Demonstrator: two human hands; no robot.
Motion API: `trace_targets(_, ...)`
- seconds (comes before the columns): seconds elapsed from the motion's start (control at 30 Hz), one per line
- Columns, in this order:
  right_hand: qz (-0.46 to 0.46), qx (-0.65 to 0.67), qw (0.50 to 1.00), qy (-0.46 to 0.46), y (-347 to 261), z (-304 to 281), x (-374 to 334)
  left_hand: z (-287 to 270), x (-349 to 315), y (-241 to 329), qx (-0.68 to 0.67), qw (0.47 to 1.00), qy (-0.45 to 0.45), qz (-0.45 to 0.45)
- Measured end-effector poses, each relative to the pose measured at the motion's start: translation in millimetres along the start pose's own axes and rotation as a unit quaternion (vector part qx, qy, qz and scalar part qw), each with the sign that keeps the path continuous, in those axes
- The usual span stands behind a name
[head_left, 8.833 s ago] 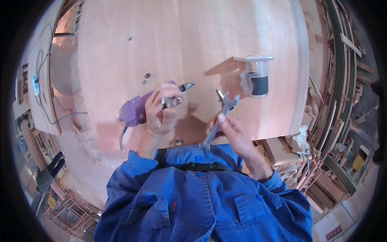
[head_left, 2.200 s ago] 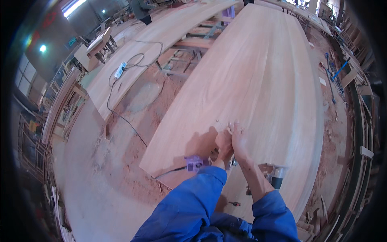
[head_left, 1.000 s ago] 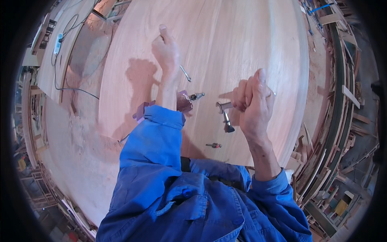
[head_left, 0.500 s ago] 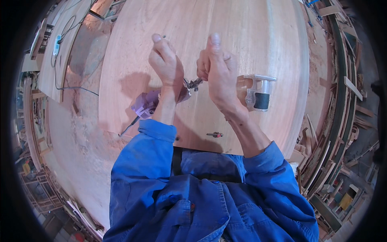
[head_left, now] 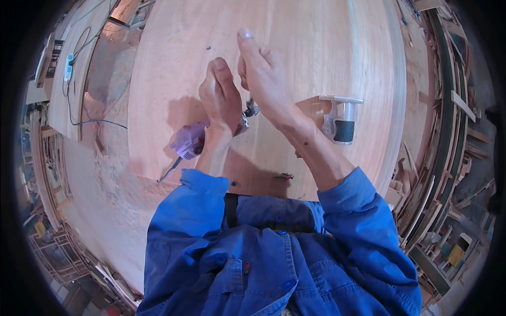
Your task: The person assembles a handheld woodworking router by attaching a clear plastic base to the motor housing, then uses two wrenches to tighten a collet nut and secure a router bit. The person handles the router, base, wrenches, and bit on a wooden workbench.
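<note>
A purple corded trim router body [head_left: 191, 139] lies on its side on a wide wooden board, partly under my left wrist. Its metal collet end [head_left: 243, 125] shows between my wrists, with a dark metal piece [head_left: 251, 109] at its tip. My left hand [head_left: 221, 97] is closed above the router, thumb up. Close beside it, my right hand [head_left: 263, 73] is closed as well, turned toward the left one. What sits inside either fist is hidden. Near the board's front edge lies a small router bit [head_left: 284, 176] with a red part.
The router's base [head_left: 345, 124], silver and black with a clear guard, stands to the right. A small dark piece [head_left: 208, 48] lies far on the board [head_left: 316, 47]. A power strip [head_left: 69, 67] with cables is at left. Wood offcuts [head_left: 463, 111] crowd the right side.
My right hand has swung left and away from me, closer to the left hand. My left hand has shifted slightly right and nearer to me. The router stays about in place.
</note>
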State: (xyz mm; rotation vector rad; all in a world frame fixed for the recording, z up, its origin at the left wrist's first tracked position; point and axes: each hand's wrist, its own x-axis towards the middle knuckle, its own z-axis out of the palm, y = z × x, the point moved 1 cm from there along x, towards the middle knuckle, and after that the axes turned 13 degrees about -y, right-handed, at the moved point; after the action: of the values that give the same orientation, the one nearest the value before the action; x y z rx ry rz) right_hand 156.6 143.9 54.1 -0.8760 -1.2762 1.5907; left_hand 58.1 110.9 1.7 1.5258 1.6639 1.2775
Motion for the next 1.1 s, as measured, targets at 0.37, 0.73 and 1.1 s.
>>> trace_targets(0.37,0.119,-0.008,0.993,-0.018,7.5,2.7,31.5,0.2,3.6,-11.3,0.037,0.998,-0.034,0.046)
trace_targets(0.73,0.113,-0.086,0.99,-0.012,20.3,0.1,26.1,6.2,14.5,-30.0,0.086,0.996,-0.012,0.028)
trace_targets(1.1,-0.049,-0.381,0.923,0.009,39.1,-18.5,-165.2,5.4,30.8,-47.3,0.137,0.987,-0.025,-0.083)
